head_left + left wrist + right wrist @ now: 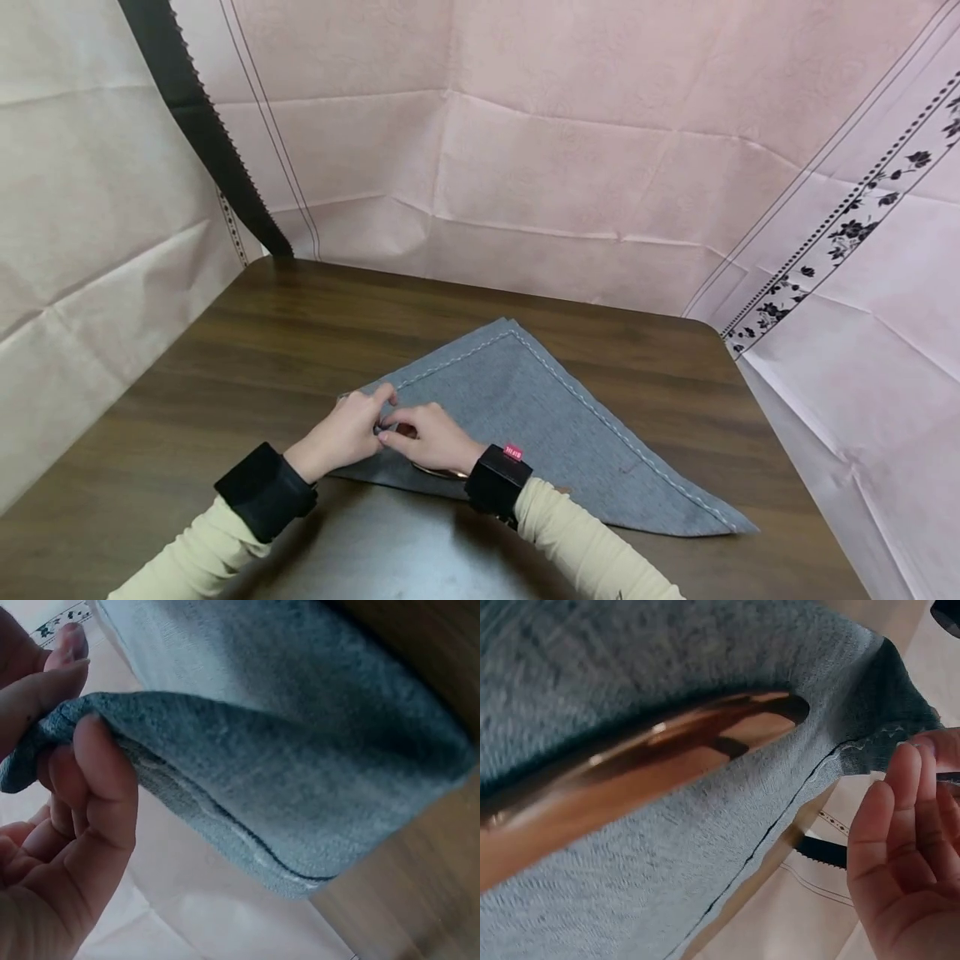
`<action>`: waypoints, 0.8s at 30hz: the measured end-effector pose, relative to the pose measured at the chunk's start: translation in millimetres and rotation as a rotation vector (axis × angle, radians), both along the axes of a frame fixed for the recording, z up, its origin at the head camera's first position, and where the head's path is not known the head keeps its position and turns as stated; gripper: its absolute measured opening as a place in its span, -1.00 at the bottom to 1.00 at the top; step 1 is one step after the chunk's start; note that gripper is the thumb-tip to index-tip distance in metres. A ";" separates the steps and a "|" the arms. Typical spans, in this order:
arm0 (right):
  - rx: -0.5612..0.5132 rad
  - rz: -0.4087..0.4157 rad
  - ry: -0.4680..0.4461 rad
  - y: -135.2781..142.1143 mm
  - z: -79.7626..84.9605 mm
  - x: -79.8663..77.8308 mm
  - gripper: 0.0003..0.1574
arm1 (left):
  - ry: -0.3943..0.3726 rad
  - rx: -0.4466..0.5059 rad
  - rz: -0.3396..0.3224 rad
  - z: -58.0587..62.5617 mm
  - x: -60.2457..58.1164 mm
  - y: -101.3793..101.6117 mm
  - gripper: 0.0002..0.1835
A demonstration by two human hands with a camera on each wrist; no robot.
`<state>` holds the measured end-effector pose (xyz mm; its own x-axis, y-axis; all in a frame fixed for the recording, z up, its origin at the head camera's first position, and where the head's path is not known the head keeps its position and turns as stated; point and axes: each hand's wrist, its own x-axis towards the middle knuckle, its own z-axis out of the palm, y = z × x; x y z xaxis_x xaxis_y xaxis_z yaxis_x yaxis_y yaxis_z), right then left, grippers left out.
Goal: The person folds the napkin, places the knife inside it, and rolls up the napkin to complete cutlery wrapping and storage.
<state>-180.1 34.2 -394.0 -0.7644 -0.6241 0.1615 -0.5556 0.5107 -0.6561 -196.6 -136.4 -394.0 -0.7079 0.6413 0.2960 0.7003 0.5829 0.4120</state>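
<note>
A blue-grey cloth, folded into a triangle with white stitching along its edges, lies on the table. My left hand is at its left corner. In the left wrist view, the thumb and fingers pinch the raised cloth edge, which curls over. My right hand meets the left one there, its fingertips pinching the same lifted corner in the right wrist view. A shiny copper-coloured utensil with a rounded end rests on the cloth, mostly hidden under the right hand and wrist in the head view.
The dark brown wooden table extends around the cloth on all sides. Pale pink creased sheeting hangs behind and beside it, with a black strip at the back left. Black bands wrap both wrists.
</note>
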 end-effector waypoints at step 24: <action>-0.003 0.018 0.336 9.5 4.7 1.6 -0.90 | 0.031 0.036 0.049 -4.4 10.1 8.2 -0.46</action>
<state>-178.4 43.6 -389.3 -0.6573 -0.6361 0.4041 -0.7497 0.4975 -0.4364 -186.5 -128.2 -398.4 -0.7285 0.5946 0.3403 0.6839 0.6022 0.4119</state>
